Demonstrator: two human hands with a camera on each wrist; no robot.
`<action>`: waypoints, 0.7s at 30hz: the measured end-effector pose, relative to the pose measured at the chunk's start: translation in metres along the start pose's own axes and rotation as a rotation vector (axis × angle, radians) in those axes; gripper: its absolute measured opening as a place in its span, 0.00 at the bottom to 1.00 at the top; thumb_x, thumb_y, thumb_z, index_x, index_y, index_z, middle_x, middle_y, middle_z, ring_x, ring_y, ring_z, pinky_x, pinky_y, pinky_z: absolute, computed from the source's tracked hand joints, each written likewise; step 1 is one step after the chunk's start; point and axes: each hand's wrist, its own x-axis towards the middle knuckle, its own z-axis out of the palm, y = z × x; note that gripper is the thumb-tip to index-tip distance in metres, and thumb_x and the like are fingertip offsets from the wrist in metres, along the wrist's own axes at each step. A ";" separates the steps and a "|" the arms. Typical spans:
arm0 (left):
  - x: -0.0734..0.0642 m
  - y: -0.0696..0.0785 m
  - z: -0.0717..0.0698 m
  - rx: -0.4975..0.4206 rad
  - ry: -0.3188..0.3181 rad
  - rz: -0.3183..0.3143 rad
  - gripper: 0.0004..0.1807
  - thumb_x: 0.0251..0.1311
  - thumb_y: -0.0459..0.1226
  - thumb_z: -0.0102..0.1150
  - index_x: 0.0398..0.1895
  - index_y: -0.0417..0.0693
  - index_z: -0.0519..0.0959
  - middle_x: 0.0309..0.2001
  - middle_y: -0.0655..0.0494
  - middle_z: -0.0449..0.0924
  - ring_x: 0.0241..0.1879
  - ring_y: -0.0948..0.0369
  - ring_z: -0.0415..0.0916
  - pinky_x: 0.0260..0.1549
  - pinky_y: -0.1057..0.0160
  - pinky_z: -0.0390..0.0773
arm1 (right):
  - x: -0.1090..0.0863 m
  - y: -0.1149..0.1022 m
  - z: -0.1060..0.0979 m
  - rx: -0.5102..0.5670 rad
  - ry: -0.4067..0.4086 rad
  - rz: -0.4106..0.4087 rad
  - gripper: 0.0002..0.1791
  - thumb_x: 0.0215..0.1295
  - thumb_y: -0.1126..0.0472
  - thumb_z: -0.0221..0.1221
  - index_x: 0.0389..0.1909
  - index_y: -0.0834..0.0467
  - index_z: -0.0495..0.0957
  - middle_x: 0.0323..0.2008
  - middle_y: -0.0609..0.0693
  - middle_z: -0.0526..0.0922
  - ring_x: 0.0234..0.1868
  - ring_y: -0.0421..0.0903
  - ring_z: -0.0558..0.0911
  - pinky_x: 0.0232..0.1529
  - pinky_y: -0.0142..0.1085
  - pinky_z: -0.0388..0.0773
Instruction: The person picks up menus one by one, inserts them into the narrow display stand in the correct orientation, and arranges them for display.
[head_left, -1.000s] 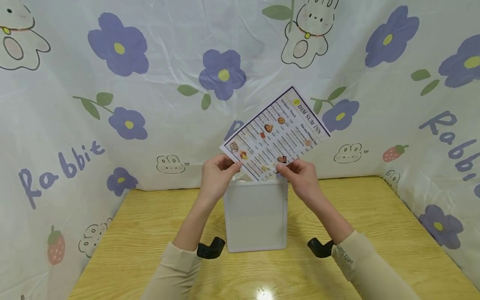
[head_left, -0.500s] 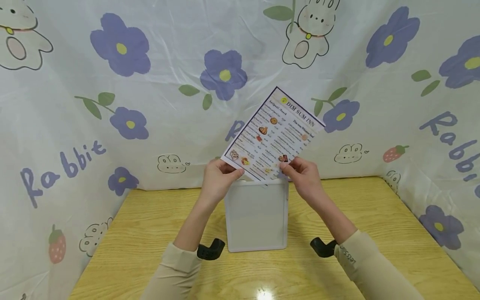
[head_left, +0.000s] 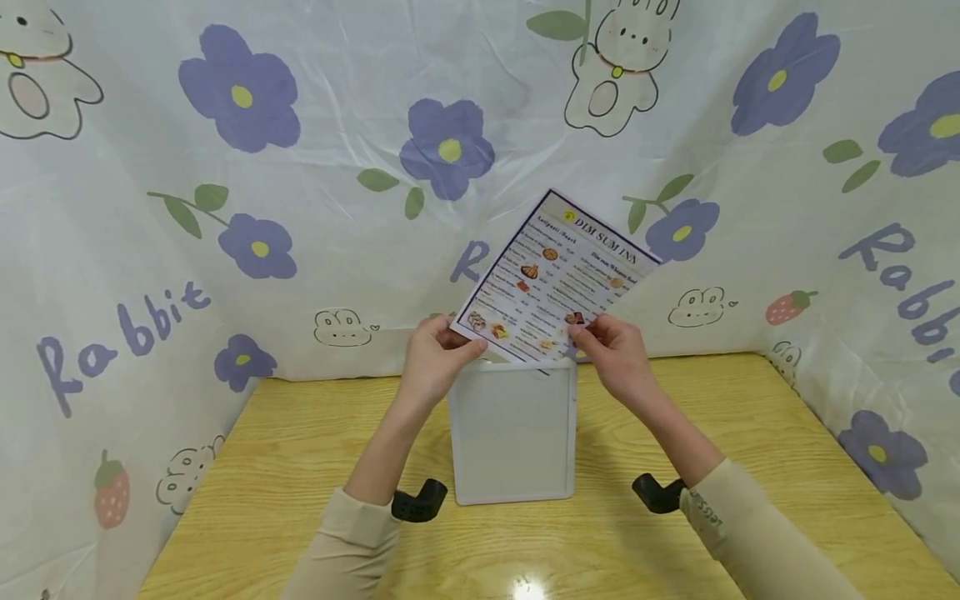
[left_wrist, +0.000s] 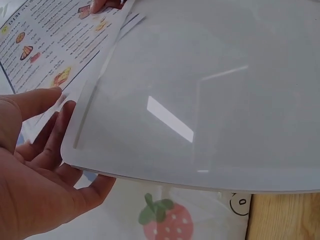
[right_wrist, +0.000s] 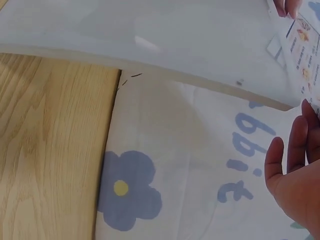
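Observation:
A printed menu (head_left: pixel 551 279) headed "DIM SUM INN" leans diagonally over the top of an upright white display frame (head_left: pixel 513 442). Its lower corner dips behind the frame's clear front, where dark border lines show through near the top edge. My left hand (head_left: pixel 432 358) pinches the menu's lower left corner; in the left wrist view the thumb (left_wrist: pixel 42 101) lies on the printed side, with other fingers beside the frame's corner. At the sheet's lower right side, my right hand (head_left: pixel 617 357) pinches it between thumb and fingers. The frame's back is hidden.
The frame stands on a yellow wood-grain table (head_left: pixel 322 467). Behind and at both sides hangs a white cloth (head_left: pixel 337 250) printed with flowers and rabbits. A black curved piece (head_left: pixel 420 502) is at the left wrist, another black piece (head_left: pixel 658 493) at the right.
The menu has turned to a steeper slant, and its lower corner has gone down inside the frame's top edge. My right hand has shifted slightly right; the frame has stayed in place.

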 end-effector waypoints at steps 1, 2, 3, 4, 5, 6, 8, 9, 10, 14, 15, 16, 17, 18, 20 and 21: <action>0.000 -0.001 0.000 0.005 0.001 0.004 0.12 0.61 0.30 0.71 0.45 0.32 0.84 0.51 0.43 0.73 0.49 0.55 0.70 0.32 0.69 0.74 | 0.000 0.001 -0.001 -0.009 0.001 -0.002 0.12 0.76 0.63 0.59 0.44 0.70 0.83 0.41 0.62 0.87 0.34 0.46 0.79 0.33 0.30 0.73; 0.000 -0.001 0.000 0.009 0.003 0.005 0.11 0.61 0.31 0.71 0.44 0.33 0.84 0.50 0.44 0.72 0.48 0.54 0.71 0.32 0.69 0.75 | 0.000 0.002 -0.002 -0.021 0.003 -0.005 0.12 0.76 0.62 0.59 0.41 0.70 0.83 0.39 0.61 0.87 0.32 0.45 0.76 0.31 0.31 0.71; 0.000 -0.002 0.000 0.016 0.007 0.010 0.11 0.61 0.31 0.71 0.43 0.33 0.84 0.49 0.44 0.73 0.47 0.54 0.72 0.32 0.68 0.74 | 0.000 0.003 -0.002 -0.029 0.005 -0.006 0.12 0.75 0.62 0.60 0.39 0.70 0.82 0.37 0.59 0.86 0.31 0.44 0.74 0.30 0.32 0.69; 0.000 -0.002 0.000 0.023 0.009 0.013 0.10 0.62 0.31 0.70 0.43 0.33 0.85 0.48 0.44 0.73 0.46 0.55 0.71 0.32 0.68 0.74 | 0.000 0.003 -0.003 -0.036 0.004 -0.009 0.13 0.75 0.61 0.60 0.37 0.69 0.82 0.34 0.57 0.85 0.29 0.44 0.72 0.29 0.33 0.67; 0.000 -0.002 0.000 0.027 0.013 0.012 0.09 0.62 0.32 0.70 0.42 0.33 0.85 0.48 0.45 0.73 0.46 0.55 0.71 0.33 0.68 0.74 | -0.001 0.003 -0.003 -0.042 0.005 -0.010 0.13 0.75 0.61 0.60 0.35 0.69 0.81 0.31 0.55 0.83 0.28 0.44 0.69 0.28 0.33 0.65; 0.000 -0.003 0.000 0.032 0.018 0.008 0.09 0.63 0.32 0.69 0.41 0.33 0.85 0.47 0.45 0.74 0.45 0.55 0.71 0.33 0.68 0.74 | -0.001 0.004 -0.004 -0.047 0.006 -0.011 0.14 0.75 0.61 0.60 0.34 0.68 0.80 0.29 0.54 0.81 0.27 0.44 0.68 0.27 0.34 0.64; 0.000 -0.004 -0.001 0.041 0.025 0.002 0.08 0.64 0.32 0.69 0.40 0.33 0.86 0.46 0.46 0.74 0.44 0.56 0.71 0.34 0.68 0.74 | -0.001 0.004 -0.004 -0.053 0.006 -0.008 0.14 0.75 0.61 0.61 0.33 0.68 0.79 0.26 0.51 0.77 0.27 0.44 0.67 0.27 0.34 0.63; 0.000 -0.004 -0.001 0.043 0.025 0.002 0.08 0.64 0.32 0.68 0.40 0.33 0.86 0.45 0.45 0.74 0.45 0.56 0.70 0.34 0.68 0.73 | -0.001 0.003 -0.004 -0.055 0.006 -0.005 0.14 0.75 0.60 0.61 0.32 0.68 0.79 0.25 0.49 0.76 0.27 0.44 0.66 0.27 0.34 0.63; -0.001 -0.003 -0.002 0.040 0.022 -0.003 0.08 0.64 0.32 0.68 0.41 0.33 0.86 0.46 0.46 0.74 0.45 0.56 0.70 0.35 0.69 0.74 | -0.001 0.003 -0.004 -0.056 0.006 -0.001 0.14 0.75 0.60 0.61 0.32 0.68 0.79 0.25 0.49 0.75 0.27 0.44 0.66 0.27 0.34 0.63; -0.002 -0.003 -0.005 0.032 0.005 -0.019 0.10 0.65 0.33 0.68 0.43 0.33 0.87 0.46 0.47 0.74 0.45 0.56 0.69 0.36 0.67 0.73 | 0.000 0.001 -0.004 -0.056 0.005 0.010 0.14 0.75 0.60 0.60 0.33 0.68 0.80 0.26 0.49 0.77 0.28 0.45 0.67 0.28 0.34 0.64; -0.003 -0.003 -0.005 0.028 0.001 -0.024 0.10 0.65 0.33 0.68 0.43 0.34 0.87 0.46 0.48 0.75 0.45 0.56 0.69 0.36 0.66 0.73 | 0.000 0.001 -0.004 -0.056 0.004 0.010 0.14 0.76 0.60 0.60 0.34 0.68 0.80 0.26 0.49 0.77 0.28 0.45 0.67 0.29 0.34 0.64; -0.003 -0.003 -0.006 0.025 -0.003 -0.028 0.10 0.65 0.33 0.69 0.43 0.33 0.87 0.45 0.48 0.76 0.45 0.56 0.69 0.36 0.65 0.73 | 0.000 0.000 -0.004 -0.053 0.002 0.010 0.14 0.76 0.60 0.60 0.34 0.68 0.80 0.27 0.51 0.78 0.29 0.45 0.68 0.29 0.34 0.64; -0.003 -0.003 -0.007 0.025 -0.007 -0.030 0.10 0.64 0.33 0.69 0.43 0.34 0.87 0.44 0.48 0.77 0.44 0.56 0.69 0.36 0.65 0.73 | 0.000 0.000 -0.003 -0.054 0.001 0.007 0.14 0.76 0.60 0.60 0.34 0.69 0.80 0.28 0.52 0.78 0.29 0.45 0.68 0.29 0.33 0.64; -0.004 -0.003 -0.008 0.022 -0.010 -0.033 0.10 0.64 0.34 0.69 0.42 0.34 0.87 0.43 0.48 0.79 0.44 0.56 0.70 0.36 0.64 0.73 | 0.000 0.000 -0.003 -0.051 -0.001 0.005 0.14 0.76 0.60 0.60 0.35 0.69 0.80 0.29 0.53 0.79 0.29 0.44 0.69 0.29 0.33 0.65; -0.004 -0.003 -0.009 0.023 -0.019 -0.034 0.09 0.64 0.33 0.69 0.41 0.33 0.87 0.42 0.47 0.81 0.43 0.56 0.71 0.37 0.63 0.73 | 0.001 0.000 -0.002 -0.048 -0.004 0.004 0.14 0.75 0.60 0.60 0.37 0.69 0.81 0.30 0.55 0.81 0.31 0.44 0.70 0.30 0.33 0.66; -0.004 -0.003 -0.010 0.024 -0.022 -0.035 0.09 0.64 0.33 0.69 0.40 0.33 0.87 0.41 0.47 0.82 0.42 0.56 0.71 0.37 0.62 0.73 | 0.001 -0.001 -0.002 -0.048 -0.006 0.005 0.13 0.75 0.60 0.60 0.37 0.69 0.81 0.31 0.55 0.81 0.31 0.44 0.70 0.31 0.33 0.66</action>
